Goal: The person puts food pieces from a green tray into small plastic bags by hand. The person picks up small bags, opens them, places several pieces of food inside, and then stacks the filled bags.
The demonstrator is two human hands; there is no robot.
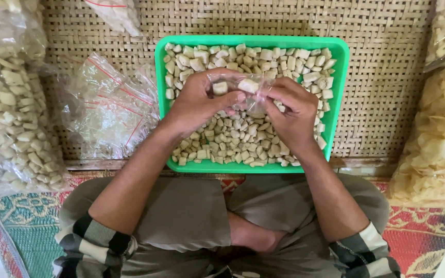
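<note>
**Two hands hold a little bag over the tray**

The small clear plastic bag [245, 91] is crinkly and hard to see. The big clear sack of pale chips [433, 144] at 3 o'clock is cut off. The left hand [199, 100] and right hand [292, 110] pinch the bag from both sides, fingers closed on it. It sits between them, above the green plastic tray [338, 56] of pale square snack pieces [238, 141].
</note>
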